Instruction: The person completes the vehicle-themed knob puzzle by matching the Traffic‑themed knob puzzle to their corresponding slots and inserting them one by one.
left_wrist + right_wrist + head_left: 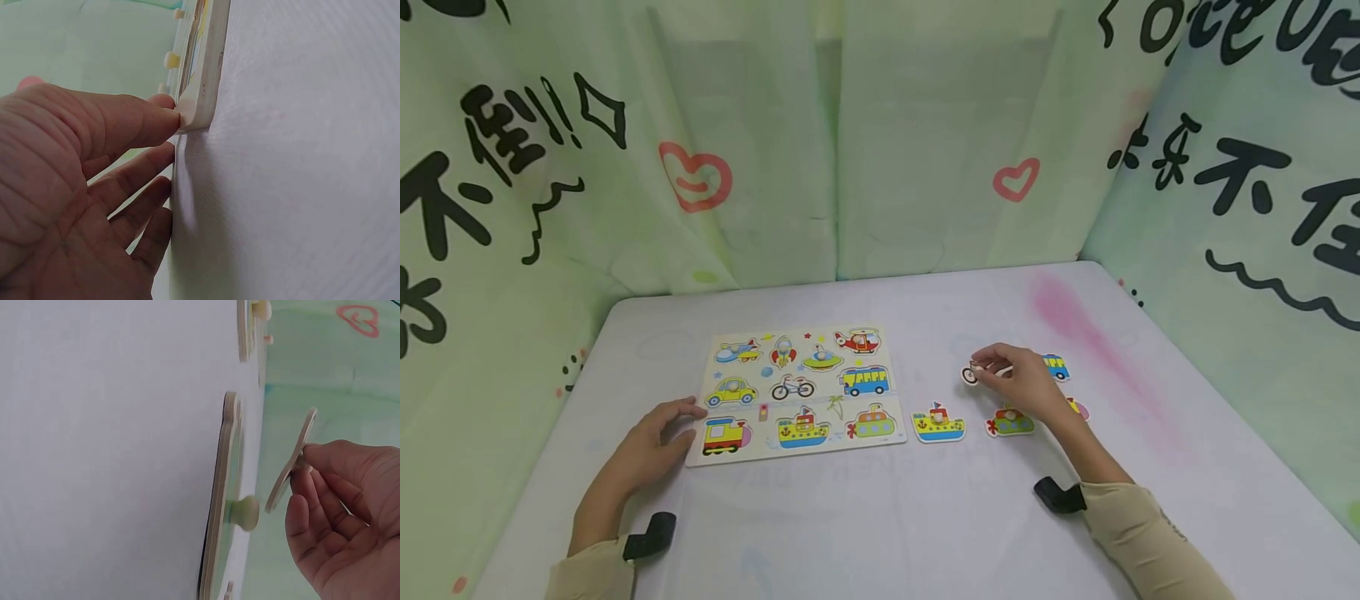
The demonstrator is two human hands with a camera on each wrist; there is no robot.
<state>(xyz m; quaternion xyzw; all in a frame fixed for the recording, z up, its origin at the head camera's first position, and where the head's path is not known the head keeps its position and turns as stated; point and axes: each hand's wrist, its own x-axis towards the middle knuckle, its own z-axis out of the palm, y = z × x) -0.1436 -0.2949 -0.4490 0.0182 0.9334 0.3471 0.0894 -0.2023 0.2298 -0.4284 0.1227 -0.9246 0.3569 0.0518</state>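
My right hand (1018,379) pinches the small knob of a bicycle puzzle piece (969,376), held up off the table. In the right wrist view this thin wooden piece (291,464) tilts, seen edge-on. My left hand (651,442) touches the left edge of the wooden puzzle board (842,446) with its fingertips. The left wrist view has the thumb (150,122) against the board's corner. Vehicle pictures cover the board, among them a bicycle (793,387), a bus and a boat.
Loose on the table lie a boat piece (937,425), a green submarine piece (1009,422) and a blue bus piece (1057,367). Another piece (1078,407) is partly hidden behind the right wrist. Green printed curtains (910,192) stand around the white table (850,533).
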